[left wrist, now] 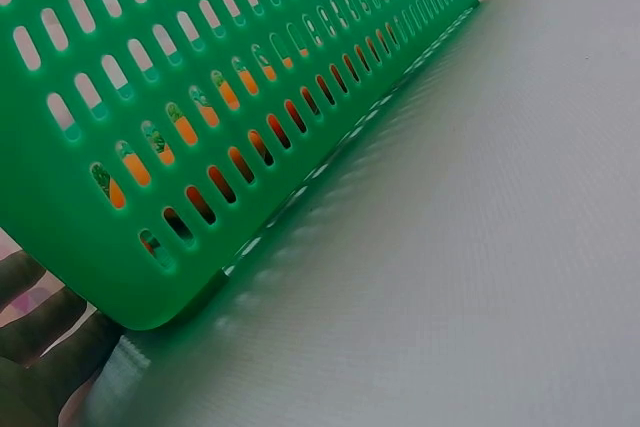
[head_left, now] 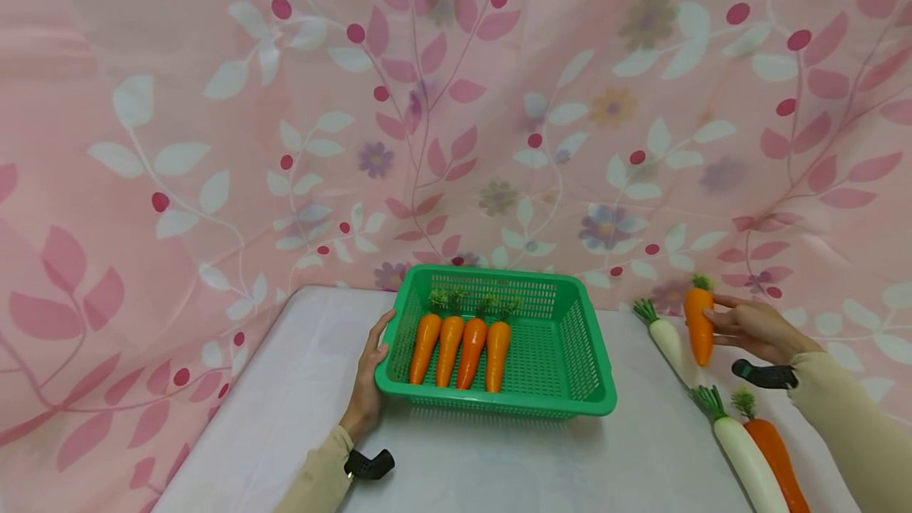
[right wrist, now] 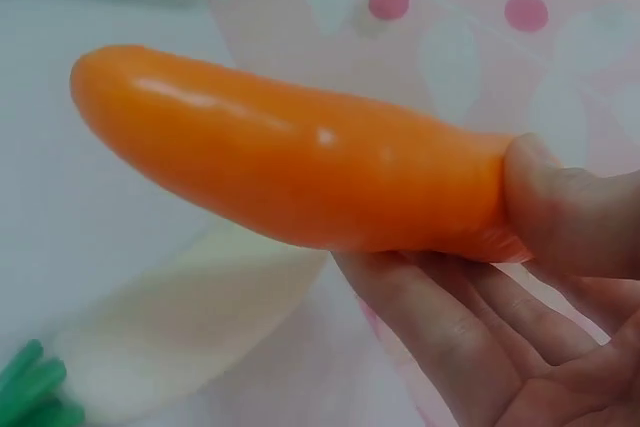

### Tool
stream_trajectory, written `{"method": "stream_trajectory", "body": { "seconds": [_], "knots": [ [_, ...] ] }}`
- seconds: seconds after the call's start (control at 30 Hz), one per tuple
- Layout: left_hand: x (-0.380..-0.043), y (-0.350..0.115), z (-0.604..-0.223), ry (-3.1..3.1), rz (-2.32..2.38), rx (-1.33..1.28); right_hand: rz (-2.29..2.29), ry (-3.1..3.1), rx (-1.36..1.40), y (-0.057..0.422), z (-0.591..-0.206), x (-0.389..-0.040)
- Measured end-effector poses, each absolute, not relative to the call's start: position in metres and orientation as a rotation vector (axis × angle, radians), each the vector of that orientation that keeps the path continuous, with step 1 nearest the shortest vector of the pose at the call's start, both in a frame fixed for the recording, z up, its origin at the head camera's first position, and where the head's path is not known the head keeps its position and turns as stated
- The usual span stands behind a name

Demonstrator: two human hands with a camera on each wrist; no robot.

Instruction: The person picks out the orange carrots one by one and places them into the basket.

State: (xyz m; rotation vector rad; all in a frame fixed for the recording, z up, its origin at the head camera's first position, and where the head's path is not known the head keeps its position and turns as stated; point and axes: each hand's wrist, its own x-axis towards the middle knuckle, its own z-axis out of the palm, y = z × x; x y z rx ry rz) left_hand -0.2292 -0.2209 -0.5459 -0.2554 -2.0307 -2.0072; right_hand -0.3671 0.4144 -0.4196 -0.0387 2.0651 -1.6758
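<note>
A green plastic basket [head_left: 499, 404] stands on the table with several orange carrots [head_left: 449, 351] lying side by side in its left half, their leafy tops toward the back wall. My left hand [head_left: 366, 378] rests against the basket's left side. In the left wrist view, its fingers [left wrist: 45, 332] reach behind the basket's corner, which hides the tips. Off to the right, my right hand [head_left: 758, 328] pinches a carrot [head_left: 700, 323] between thumb and fingers, its tip pointing down. A white radish [head_left: 670, 347] lies just below and left of that carrot.
Closer to me on the right lie another white radish [head_left: 748, 457] and another carrot [head_left: 777, 457]. The table [head_left: 285, 386] has a whitish cover. A pink flowered cloth [head_left: 456, 141] hangs behind it.
</note>
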Motion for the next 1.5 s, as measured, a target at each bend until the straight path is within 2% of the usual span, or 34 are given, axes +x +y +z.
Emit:
{"method": "stream_trajectory", "body": {
  "seconds": [0.6,1.0,1.5],
  "knots": [
    [-0.23,-0.222,-0.547,-2.024,-2.012,-0.26,-1.872,1.752,-0.265,0.365,-0.411,-0.361],
    [-0.229,-0.22,-0.545,-2.029,-2.009,-0.248,-1.729,1.96,-0.254,0.314,-0.398,-0.356],
    [-0.229,-0.22,-0.545,-2.03,-2.003,-0.249,-1.751,1.905,-0.285,0.267,-0.393,-0.348]
  ]
}}
